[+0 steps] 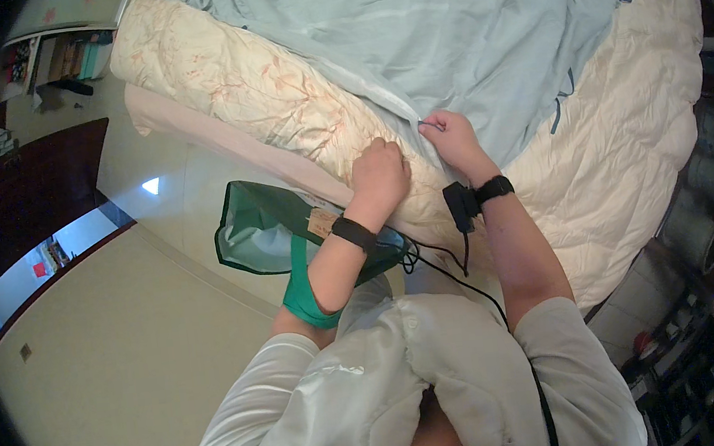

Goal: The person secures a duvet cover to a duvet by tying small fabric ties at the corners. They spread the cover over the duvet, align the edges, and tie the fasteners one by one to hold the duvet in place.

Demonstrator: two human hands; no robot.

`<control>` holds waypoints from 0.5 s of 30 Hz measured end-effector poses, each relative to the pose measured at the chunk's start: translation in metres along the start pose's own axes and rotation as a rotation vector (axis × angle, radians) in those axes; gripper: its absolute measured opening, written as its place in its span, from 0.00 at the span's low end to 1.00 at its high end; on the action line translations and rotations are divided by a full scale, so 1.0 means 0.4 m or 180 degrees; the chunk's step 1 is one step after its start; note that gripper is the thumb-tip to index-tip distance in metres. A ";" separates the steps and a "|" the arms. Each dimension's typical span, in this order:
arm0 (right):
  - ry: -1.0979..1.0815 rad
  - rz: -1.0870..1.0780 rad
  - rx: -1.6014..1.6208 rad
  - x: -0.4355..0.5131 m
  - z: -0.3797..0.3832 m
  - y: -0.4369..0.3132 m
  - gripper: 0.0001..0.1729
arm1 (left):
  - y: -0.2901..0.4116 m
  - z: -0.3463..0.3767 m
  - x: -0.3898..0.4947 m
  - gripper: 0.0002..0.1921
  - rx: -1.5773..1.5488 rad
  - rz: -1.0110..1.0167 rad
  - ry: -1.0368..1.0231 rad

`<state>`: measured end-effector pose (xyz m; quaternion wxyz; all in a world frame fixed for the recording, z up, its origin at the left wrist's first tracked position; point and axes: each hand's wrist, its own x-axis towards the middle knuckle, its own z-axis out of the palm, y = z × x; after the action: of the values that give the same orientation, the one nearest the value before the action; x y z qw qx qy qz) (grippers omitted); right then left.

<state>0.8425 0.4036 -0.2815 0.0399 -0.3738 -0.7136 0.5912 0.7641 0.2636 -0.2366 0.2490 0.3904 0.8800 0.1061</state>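
A light blue-grey duvet cover (387,28) lies spread over a cream quilt (626,146) on a bed. At the cover's near edge, my right hand (453,140) pinches a thin dark blue cloth tie (430,125) between thumb and fingers. Just left of it, my left hand (382,170) rests on a cream section with orange floral print (270,94). Its fingers are curled, and what lies under them is hidden. From my left forearm a green bag (262,201) hangs by its green strap (302,289), its mouth facing left.
More dark blue ties (562,100) hang from the cover's right edge. A black device (459,206) on my right wrist trails a black cable (463,283) past the bag. Pale pink fabric (221,133) edges the bed. Shelves (71,57) stand far left, and bins (707,249) at right.
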 end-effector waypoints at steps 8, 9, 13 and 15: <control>-0.1294 0.1207 0.0986 -0.048 -0.107 -0.123 0.08 | -0.030 -0.057 -0.012 0.07 -0.3364 -0.1472 -0.0847; -0.1524 0.1160 0.1315 -0.053 -0.115 -0.125 0.08 | -0.023 -0.067 -0.028 0.06 -0.3485 -0.1446 -0.0814; -0.1646 0.1114 0.1415 -0.067 -0.111 -0.115 0.09 | 0.007 -0.111 -0.085 0.05 -0.3628 -0.1295 -0.0497; -0.1568 0.1060 0.1028 -0.085 -0.093 -0.110 0.10 | 0.009 -0.133 -0.100 0.05 -0.3646 -0.1368 -0.0459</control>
<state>0.8641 0.4130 -0.2188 -0.1722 -0.3199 -0.5282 0.7675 0.7615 0.2368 -0.1757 0.4939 0.0147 0.7231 0.4827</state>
